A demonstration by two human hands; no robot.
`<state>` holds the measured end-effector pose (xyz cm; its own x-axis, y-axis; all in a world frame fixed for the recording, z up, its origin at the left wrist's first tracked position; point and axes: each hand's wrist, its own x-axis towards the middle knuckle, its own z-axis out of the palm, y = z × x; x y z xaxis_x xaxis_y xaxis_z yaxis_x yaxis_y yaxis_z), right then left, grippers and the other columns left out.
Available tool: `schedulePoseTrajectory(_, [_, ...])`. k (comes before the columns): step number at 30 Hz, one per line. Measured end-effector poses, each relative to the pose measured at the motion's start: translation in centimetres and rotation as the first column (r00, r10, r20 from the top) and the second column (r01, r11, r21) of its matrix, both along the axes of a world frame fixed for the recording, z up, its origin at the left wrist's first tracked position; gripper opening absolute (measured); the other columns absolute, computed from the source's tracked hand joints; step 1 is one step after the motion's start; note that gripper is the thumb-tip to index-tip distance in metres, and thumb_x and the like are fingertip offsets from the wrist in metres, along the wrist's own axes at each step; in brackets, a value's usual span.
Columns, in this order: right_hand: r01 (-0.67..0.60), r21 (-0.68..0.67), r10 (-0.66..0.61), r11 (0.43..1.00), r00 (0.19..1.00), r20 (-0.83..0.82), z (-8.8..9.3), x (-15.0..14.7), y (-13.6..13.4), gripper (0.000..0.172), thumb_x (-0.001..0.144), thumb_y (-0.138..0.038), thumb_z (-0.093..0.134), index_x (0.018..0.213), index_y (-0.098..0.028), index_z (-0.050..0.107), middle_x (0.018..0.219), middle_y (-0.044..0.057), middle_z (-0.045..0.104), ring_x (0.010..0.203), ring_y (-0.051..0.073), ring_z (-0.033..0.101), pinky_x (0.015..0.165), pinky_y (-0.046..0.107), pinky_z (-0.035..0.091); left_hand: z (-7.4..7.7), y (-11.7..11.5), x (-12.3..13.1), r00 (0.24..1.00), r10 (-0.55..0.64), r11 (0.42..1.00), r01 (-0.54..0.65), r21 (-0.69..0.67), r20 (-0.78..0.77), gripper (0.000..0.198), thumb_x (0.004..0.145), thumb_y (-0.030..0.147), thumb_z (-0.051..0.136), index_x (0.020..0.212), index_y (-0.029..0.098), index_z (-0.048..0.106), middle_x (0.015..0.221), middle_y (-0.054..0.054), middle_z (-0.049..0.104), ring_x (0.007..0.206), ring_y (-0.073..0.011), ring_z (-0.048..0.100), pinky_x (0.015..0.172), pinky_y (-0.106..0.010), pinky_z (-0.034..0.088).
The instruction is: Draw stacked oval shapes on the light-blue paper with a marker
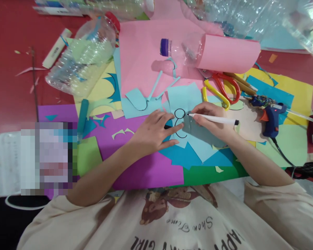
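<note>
My right hand (211, 116) grips a white marker (216, 119) with a black end, its tip at the light blue paper (195, 100). A black line drawing (179, 114) on that paper shows a small ring above a larger open curve; the tip is just right of the ring. My left hand (156, 132) lies palm down across the paper's left side, fingers spread, steadying it. Between two of its fingers pokes a black marker cap (168, 127), mostly hidden.
A plastic bottle (190, 50) wrapped in pink paper lies beyond my hands, near red-handled scissors (232, 86). On the right rests a blue glue gun (271, 119). Another bottle (94, 45), a glue stick (56, 48), a teal marker (82, 118) and purple paper (146, 170) are about.
</note>
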<state>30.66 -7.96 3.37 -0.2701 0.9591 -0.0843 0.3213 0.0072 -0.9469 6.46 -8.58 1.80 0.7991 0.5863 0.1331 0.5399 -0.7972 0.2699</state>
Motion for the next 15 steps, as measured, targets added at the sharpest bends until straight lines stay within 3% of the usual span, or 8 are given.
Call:
schedulePoseTrajectory(6, [-0.042,0.028,0.039,0.999,0.994,0.100,0.11,-0.75,-0.05,0.016,0.080,-0.032,0.063,0.075,-0.017,0.059,0.063,0.000,0.060,0.053,0.009,0.048,0.047,0.023,0.035,0.02,-0.35,0.26,1.000,0.002,1.000,-0.002,-0.016,0.008,0.044,0.093,0.046,0.046,0.132,0.028,0.054,0.118,-0.013,0.053,0.115,-0.0281,0.048,0.107,-0.056,0.035])
schedulePoseTrajectory(15, [-0.040,0.035,0.035,0.999,0.992,0.123,-0.28,-0.91,0.05,0.014,0.078,-0.029,0.062,0.074,-0.016,0.060,0.062,0.001,0.060,0.054,0.010,0.049,0.049,0.024,0.034,-0.14,-0.27,0.17,1.000,0.001,1.000,-0.001,-0.007,0.023,0.043,0.093,0.045,0.046,0.131,0.028,0.056,0.117,-0.014,0.053,0.114,-0.0285,0.048,0.106,-0.056,0.036])
